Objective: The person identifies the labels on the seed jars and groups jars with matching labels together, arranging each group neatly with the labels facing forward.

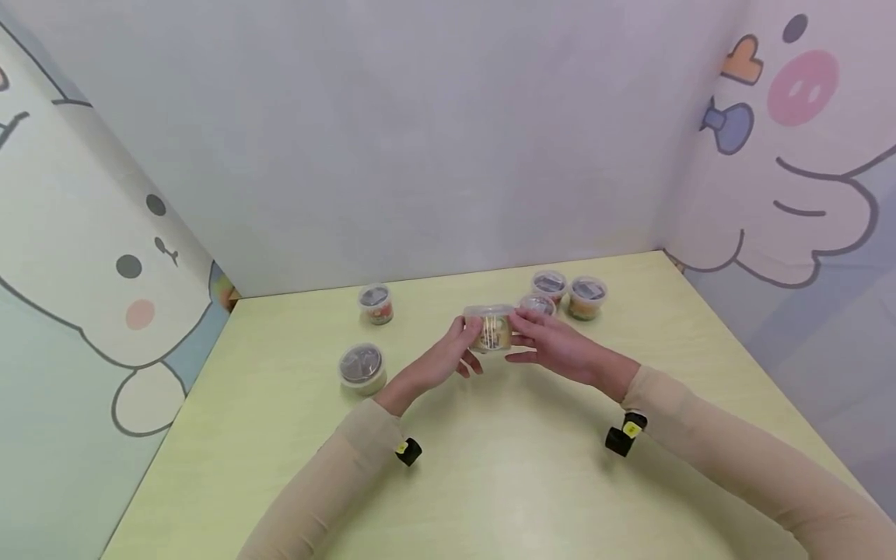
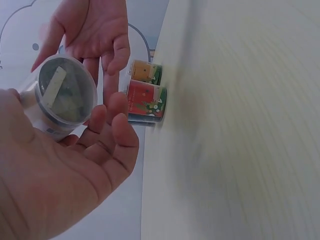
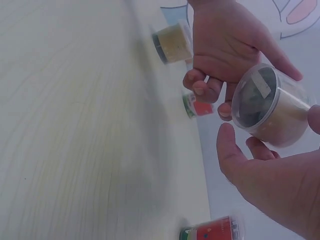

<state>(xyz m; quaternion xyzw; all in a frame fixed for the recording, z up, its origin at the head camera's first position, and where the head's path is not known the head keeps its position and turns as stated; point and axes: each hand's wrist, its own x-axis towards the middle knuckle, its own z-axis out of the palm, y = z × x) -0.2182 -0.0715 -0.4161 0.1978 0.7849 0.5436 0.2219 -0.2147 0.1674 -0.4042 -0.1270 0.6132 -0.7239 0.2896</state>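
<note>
A small clear plastic tub (image 1: 494,330) with a pale lid and a yellowish printed side is held up over the table between both hands. My left hand (image 1: 448,351) grips its left side, thumb on the near wall. On the opposite side, my right hand (image 1: 560,342) pinches the tub near the lid, its lower fingers spread beneath. Seen from below in the left wrist view, the tub's base (image 2: 65,95) is dark, with a pale strip across it. The right wrist view shows the same base (image 3: 256,95) between the two palms.
Behind the right hand stand several lidded tubs, one partly covered (image 1: 537,304), another (image 1: 549,284) at the back and one (image 1: 586,297) to the right. At left are a larger tub (image 1: 362,367) and a smaller one (image 1: 376,304). A wall (image 1: 434,140) borders the yellow table (image 1: 490,482).
</note>
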